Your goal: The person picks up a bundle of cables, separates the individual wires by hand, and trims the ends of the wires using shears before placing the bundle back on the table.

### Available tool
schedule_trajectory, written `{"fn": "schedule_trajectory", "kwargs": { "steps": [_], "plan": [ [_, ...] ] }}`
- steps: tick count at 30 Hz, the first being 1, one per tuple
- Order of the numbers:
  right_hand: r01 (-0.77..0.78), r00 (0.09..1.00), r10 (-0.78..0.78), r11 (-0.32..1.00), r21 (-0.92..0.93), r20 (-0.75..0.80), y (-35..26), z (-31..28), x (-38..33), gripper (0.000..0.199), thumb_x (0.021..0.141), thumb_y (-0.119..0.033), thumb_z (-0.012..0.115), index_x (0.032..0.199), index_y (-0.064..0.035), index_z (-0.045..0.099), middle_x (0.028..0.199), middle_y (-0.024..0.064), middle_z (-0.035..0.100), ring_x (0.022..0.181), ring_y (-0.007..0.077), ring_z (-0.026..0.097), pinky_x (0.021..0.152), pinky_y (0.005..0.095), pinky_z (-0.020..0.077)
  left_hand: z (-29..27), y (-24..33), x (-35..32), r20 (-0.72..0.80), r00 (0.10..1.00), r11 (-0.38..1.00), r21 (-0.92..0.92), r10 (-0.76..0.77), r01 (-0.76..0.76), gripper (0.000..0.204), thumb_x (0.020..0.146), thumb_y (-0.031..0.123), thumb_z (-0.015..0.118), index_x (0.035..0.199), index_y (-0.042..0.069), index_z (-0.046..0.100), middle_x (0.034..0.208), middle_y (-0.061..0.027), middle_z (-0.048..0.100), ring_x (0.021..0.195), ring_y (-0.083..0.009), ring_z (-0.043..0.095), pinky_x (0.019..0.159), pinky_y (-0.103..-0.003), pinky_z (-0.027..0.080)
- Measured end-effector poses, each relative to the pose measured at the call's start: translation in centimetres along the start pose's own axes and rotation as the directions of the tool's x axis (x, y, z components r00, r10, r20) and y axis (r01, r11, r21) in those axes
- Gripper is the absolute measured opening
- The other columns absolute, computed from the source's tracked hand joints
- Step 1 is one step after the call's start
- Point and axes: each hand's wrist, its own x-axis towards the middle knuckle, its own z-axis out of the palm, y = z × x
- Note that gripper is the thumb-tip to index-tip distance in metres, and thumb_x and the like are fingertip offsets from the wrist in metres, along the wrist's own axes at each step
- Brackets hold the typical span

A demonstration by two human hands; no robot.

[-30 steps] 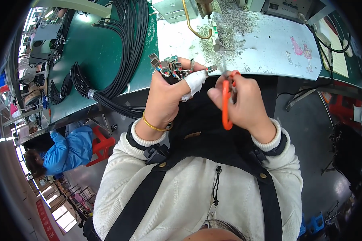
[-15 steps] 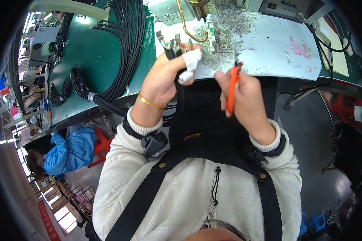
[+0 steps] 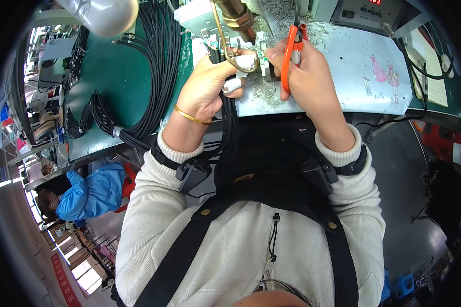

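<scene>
My left hand (image 3: 200, 87), with white wrapping on two fingers, is closed around a bunch of black cables (image 3: 230, 117). Their connector ends and coloured wires stick out past the fingers. My right hand (image 3: 313, 77) has orange-handled pliers (image 3: 289, 61) tucked in its palm, jaws pointing away from me. Its thumb and forefinger come together at a small metal fixture (image 3: 267, 70); whatever they pinch there is too small to make out. Just above the fixture is a thick brass-coloured soldering tip (image 3: 239, 21), and a bent brass tube (image 3: 218, 31) curves down beside my left fingers.
Small silvery scraps (image 3: 320, 43) litter the metal plate (image 3: 343, 87). A coil of black cables (image 3: 151, 77) lies on the green bench at left. A grey control box (image 3: 366, 18) stands at back right. A person in blue (image 3: 92, 192) sits at far left.
My right hand has moved left and away from me, up to the fixture, carrying the pliers. My left hand keeps the cables close to the tip. A pale rounded object has appeared at upper left.
</scene>
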Motion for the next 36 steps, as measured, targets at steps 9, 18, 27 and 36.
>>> {"fn": "schedule_trajectory", "kwargs": {
  "steps": [9,18,27,36],
  "plan": [
    [0.062,0.998,-0.064,0.989,0.131,0.011,0.3,0.2,-0.3,0.018,0.082,-0.017,0.056,0.083,-0.0008,0.048,0.058,-0.0012,0.043,0.041,0.0044,0.039,0.037,0.0185,0.0342,0.7,-0.1,-0.5,-0.065,0.996,0.998,0.031,0.060,-0.058,0.016,0.074,0.009,0.062,0.087,0.001,0.056,0.066,-0.0009,0.053,0.047,-0.0052,0.043,0.037,-0.018,0.029],
    [0.065,0.998,-0.064,0.989,0.132,-0.007,0.3,0.5,-0.4,0.017,0.082,-0.017,0.055,0.082,-0.0015,0.048,0.058,-0.0011,0.042,0.041,0.0046,0.039,0.037,0.0183,0.0333,0.7,-0.4,-0.5,-0.108,0.988,0.992,0.069,0.112,-0.105,0.020,0.072,0.010,0.064,0.088,0.001,0.056,0.068,-0.0017,0.054,0.049,-0.0052,0.045,0.037,-0.018,0.031],
    [0.067,0.997,-0.072,0.980,0.186,0.021,-0.2,0.4,-3.0,0.015,0.083,-0.015,0.053,0.082,-0.0011,0.049,0.061,0.0023,0.049,0.039,0.0059,0.041,0.038,0.0181,0.0330,1.1,-0.3,-3.3,-0.043,0.997,0.996,0.075,0.058,-0.055,0.022,0.073,0.010,0.063,0.091,0.000,0.057,0.071,-0.0032,0.057,0.055,-0.0081,0.050,0.045,-0.020,0.038],
    [0.232,0.897,-0.365,0.869,-0.437,-0.250,0.7,-2.1,-6.2,0.015,0.079,-0.012,0.059,0.082,0.0010,0.054,0.065,0.0058,0.055,0.044,0.0074,0.046,0.043,0.0192,0.0365,0.8,-2.5,-7.2,-0.133,0.946,0.932,0.260,0.295,-0.254,0.014,0.079,0.005,0.056,0.091,-0.002,0.059,0.091,-0.0094,0.062,0.072,-0.0113,0.056,0.063,-0.023,0.044]
  ]
}}
